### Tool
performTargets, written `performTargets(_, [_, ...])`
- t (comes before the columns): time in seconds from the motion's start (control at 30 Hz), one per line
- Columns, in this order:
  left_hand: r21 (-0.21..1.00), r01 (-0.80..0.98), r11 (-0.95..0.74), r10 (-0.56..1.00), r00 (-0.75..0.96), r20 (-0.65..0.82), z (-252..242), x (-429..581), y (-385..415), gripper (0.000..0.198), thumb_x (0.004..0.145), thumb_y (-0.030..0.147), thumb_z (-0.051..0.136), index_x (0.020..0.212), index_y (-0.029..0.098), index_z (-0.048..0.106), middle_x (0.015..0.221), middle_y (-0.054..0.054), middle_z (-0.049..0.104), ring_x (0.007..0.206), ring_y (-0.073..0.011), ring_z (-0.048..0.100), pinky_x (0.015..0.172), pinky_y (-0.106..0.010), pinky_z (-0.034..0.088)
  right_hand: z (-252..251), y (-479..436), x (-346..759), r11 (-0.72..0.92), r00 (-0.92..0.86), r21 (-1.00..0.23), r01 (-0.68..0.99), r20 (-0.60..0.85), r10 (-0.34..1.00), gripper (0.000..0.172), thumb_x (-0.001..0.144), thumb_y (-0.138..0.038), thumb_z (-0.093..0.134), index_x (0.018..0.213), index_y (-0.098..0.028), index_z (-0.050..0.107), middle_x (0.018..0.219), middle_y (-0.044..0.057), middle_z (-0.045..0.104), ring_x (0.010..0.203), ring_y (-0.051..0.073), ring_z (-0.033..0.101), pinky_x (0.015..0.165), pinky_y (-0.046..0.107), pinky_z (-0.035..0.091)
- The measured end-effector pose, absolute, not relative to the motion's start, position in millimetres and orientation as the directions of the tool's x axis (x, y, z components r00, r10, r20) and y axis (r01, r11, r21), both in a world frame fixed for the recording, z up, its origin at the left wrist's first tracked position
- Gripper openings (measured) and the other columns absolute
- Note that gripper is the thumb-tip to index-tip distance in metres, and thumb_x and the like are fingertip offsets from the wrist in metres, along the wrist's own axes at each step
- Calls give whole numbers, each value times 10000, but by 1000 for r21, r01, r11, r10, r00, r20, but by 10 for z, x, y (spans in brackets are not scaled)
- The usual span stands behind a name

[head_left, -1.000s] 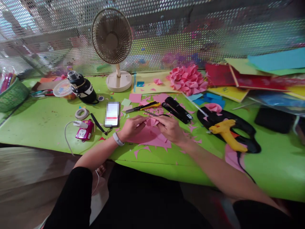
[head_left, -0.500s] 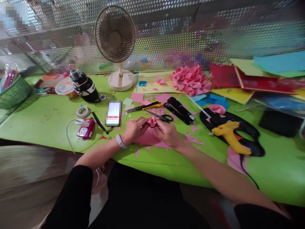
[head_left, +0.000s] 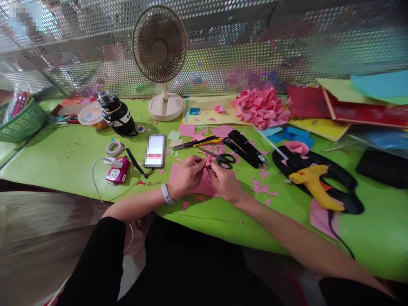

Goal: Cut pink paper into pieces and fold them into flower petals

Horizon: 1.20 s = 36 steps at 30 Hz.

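My left hand (head_left: 186,177) and my right hand (head_left: 224,182) meet over a pink paper sheet (head_left: 204,187) on the green table (head_left: 63,157). Both pinch a small folded pink paper piece (head_left: 208,162) between their fingertips, just above the sheet. A white band sits on my left wrist. Black-handled scissors (head_left: 223,159) lie right behind the hands, and a yellow utility knife (head_left: 196,143) lies a little farther back. Pink paper scraps are scattered around the sheet.
A pile of folded pink paper pieces (head_left: 259,107) lies at the back. A yellow glue gun (head_left: 314,180), black stapler (head_left: 245,148), phone (head_left: 154,151), tape roll (head_left: 114,148), pink charger (head_left: 117,174), black bottle (head_left: 116,114), fan (head_left: 161,59), green basket (head_left: 21,123) and stacked coloured sheets (head_left: 350,106) surround the hands.
Both hands drew closer together and the pink piece between them looks smaller and more tightly folded. The view shifted slightly, so the table's objects sit a bit further right.
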<state>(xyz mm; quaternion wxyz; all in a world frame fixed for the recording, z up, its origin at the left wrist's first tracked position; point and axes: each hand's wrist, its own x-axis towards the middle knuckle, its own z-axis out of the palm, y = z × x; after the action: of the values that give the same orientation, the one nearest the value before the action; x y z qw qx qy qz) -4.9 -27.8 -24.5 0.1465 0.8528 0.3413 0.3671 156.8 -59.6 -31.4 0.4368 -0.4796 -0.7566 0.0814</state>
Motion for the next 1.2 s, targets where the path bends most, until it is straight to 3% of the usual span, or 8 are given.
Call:
performTargets(0.27, [641,300,-707,704,383,598,-301,-67,-68,273,961,237,534,1189,200,679,1023,-90,625,915,-165,619,763,-283,537,-241,-517,1659,451,-67,-631,632,535,842,300,988,-328,469,1126,-197,701,747,54,756,555,207,674,508,309,512])
performTargets(0.47, [720,240,-651,751,345,563,-316,-79,-28,164,916,213,598,1018,167,718,930,-75,633,814,-138,609,666,-241,507,-204,-494,1705,464,-47,-603,648,577,815,246,961,-349,527,951,-204,726,730,53,747,567,204,668,531,319,507])
performTargets(0.63, [708,252,-659,745,345,571,-289,-96,-30,125,897,165,606,963,147,710,887,-71,629,759,-123,591,613,-218,483,-193,-494,1708,438,-38,-668,601,524,851,229,943,-353,565,974,-193,726,775,61,764,612,209,701,551,319,536])
performTargets(0.8, [716,212,-665,734,359,576,-294,-105,18,143,916,192,607,1010,150,707,931,-83,662,832,-141,628,688,-244,527,-160,-498,1702,362,-43,-727,583,417,908,225,917,-340,563,953,-178,715,763,72,754,592,201,682,553,323,540])
performTargets(1.03, [656,219,-722,680,400,615,-302,-148,71,189,939,191,586,1093,182,696,953,-72,698,829,-134,659,712,-257,548,-89,-480,1802,324,-11,-848,419,353,936,369,859,-329,584,1199,-203,652,1090,111,742,939,250,713,810,422,595])
performTargets(1.2, [643,218,-734,667,410,623,-337,-153,91,203,940,188,582,1105,180,700,930,-74,695,799,-135,658,683,-257,553,-109,-450,1839,316,-17,-869,381,336,942,350,860,-324,579,1176,-205,671,1080,104,742,920,244,708,795,415,598])
